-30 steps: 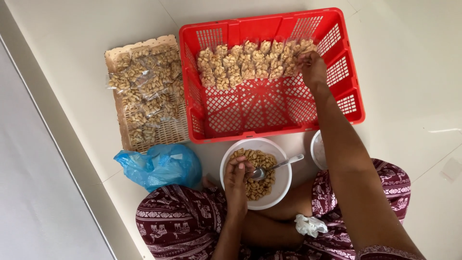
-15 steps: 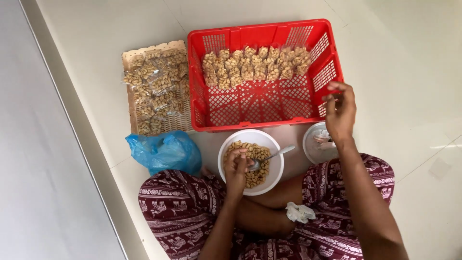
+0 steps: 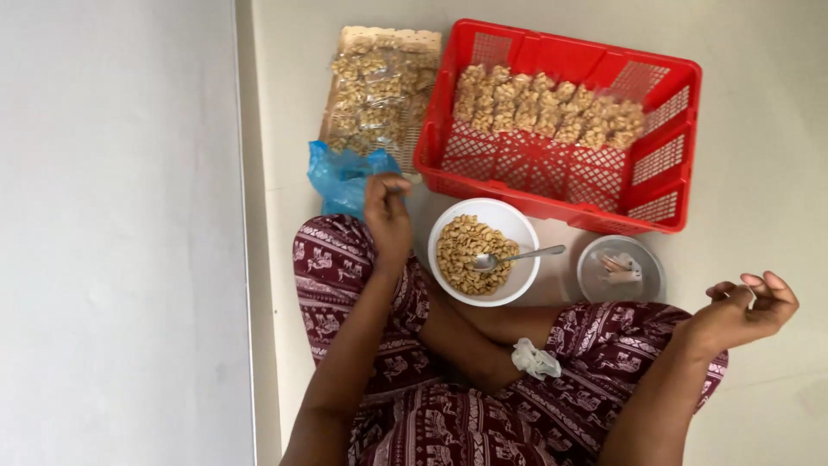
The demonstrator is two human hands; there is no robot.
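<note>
A person sits cross-legged on a pale floor beside a white wall, patterned maroon trousers filling the lower frame. Ahead stands a red plastic crate with a row of small clear packets of nuts lined along its far side; left of it, touching or nearly so, a woven tray is heaped with more packets. A blue plastic bag lies crumpled just below the tray. The right hand — a second ago at the crate's far right corner — has drawn back past the knee and hangs loosely curled, fingers half bent, holding nothing that shows. The left hand has left the white bowl of peanuts and now sits at the bag's edge, fingertips drawn together; whether they pinch anything cannot be told. A metal spoon rests in the bowl — handle pointing right. Beside it, a small metal dish holds pale scraps. One packet looks delivered, the next being started.
</note>
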